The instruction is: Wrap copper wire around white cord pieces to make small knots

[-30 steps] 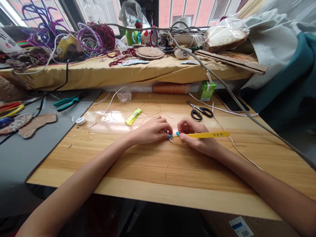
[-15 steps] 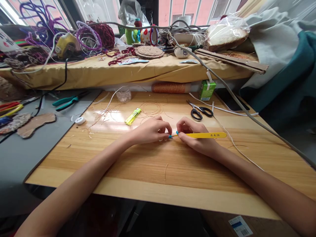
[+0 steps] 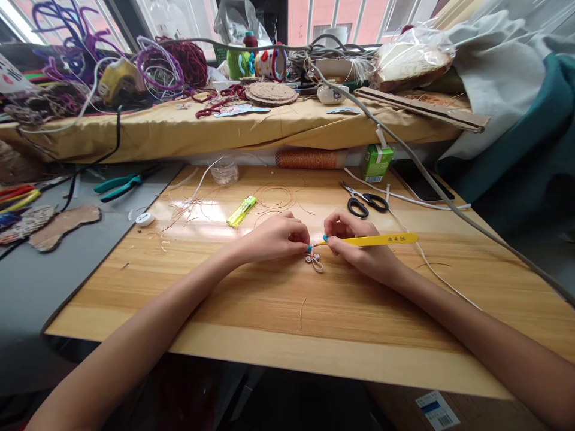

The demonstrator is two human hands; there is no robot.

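Yellow tweezers [image 3: 380, 240] are pinched in my right hand [image 3: 354, 241], their dark tip pointing left to my left fingertips. My left hand [image 3: 281, 238] has thumb and fingers pressed together on a small white looped cord piece [image 3: 315, 261], which hangs just below the fingertips over the wooden table [image 3: 251, 311]. The piece shows two small coils and a longer loop. Its upper end is hidden by the fingers. A thin copper-coloured strand [image 3: 302, 312] lies on the wood nearer to me.
Beyond my hands are a yellow-green lighter [image 3: 241, 211], coiled thin wire [image 3: 276, 197], black-handled scissors [image 3: 363, 200], a green carton [image 3: 377, 163] and a phone [image 3: 422, 181]. A grey cable [image 3: 431, 176] crosses the right side. Teal pliers [image 3: 120, 187] lie left. A cluttered shelf [image 3: 179, 136] runs behind.
The white looped piece, hidden before, now shows below my left fingertips. My right hand and the tweezers have shifted slightly right, with the tweezers' rear end tilted up a little.
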